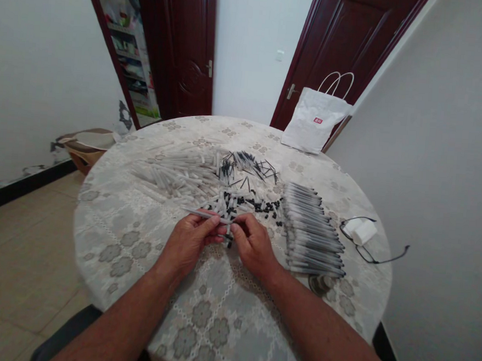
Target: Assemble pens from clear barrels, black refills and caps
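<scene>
My left hand point(196, 231) grips a translucent pen barrel point(199, 213) between thumb and fingers, its narrow end pointing left. Closed at the barrel's right end is my right hand point(252, 239), thumb and forefinger pinched there; whatever small part it may hold is hidden. Just beyond the hands lie small black caps point(266, 205) among short clear pieces. Behind them is a heap of dark ink refills point(246, 164). A pile of loose clear barrels point(171, 173) spreads to the left. On the right, pens point(314, 229) with dark refills inside lie stacked side by side.
A round table with a patterned tablecloth point(131, 272) carries everything. Eyeglasses point(373, 261) and a small white object point(361, 231) lie at the right. Near the stacked pens is a roll of tape point(320, 284). At the back right stands a white paper bag point(315, 119).
</scene>
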The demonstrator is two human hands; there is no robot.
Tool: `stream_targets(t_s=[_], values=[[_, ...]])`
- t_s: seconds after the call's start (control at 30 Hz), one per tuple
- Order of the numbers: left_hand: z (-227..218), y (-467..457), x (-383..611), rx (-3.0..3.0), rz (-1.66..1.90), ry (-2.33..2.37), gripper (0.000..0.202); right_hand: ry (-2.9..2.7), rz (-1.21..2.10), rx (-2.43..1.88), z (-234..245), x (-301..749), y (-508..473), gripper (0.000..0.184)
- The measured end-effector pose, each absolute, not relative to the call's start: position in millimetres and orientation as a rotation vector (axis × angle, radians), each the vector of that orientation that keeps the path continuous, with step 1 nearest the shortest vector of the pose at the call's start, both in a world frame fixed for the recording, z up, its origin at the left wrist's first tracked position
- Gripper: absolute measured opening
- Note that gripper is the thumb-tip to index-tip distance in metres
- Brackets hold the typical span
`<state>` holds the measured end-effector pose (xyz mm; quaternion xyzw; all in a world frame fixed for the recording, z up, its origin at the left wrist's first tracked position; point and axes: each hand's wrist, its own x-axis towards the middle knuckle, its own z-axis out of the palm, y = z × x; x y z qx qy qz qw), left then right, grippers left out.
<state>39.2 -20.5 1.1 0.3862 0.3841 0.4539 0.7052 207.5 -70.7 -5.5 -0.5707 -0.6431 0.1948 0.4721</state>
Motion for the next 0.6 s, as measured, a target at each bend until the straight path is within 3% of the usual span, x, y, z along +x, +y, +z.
stream_targets(t_s=[0.17,0.3,0.4,0.6], values=[[1.5,-23.8,41.4,0.857,0.999,0.828,0.032,-1.566,0.598,-1.424,-10.0,209.2,-71.4,0.04],[3.6,-25.8,42.1,0.852,1.018,0.814,0.033,-1.517,0.588,-1.394,-10.8,211.5,-74.1,0.022],[4.3,-26.6,41.5,0.849,1.023,0.805,0.033,-1.57,0.543,-1.414,-10.0,210.9,-74.7,0.019],[2.6,-26.7,40.6,0.882,0.994,0.798,0.033,-1.56,0.617,-1.443,-14.8,210.2,-73.5,0.041]])
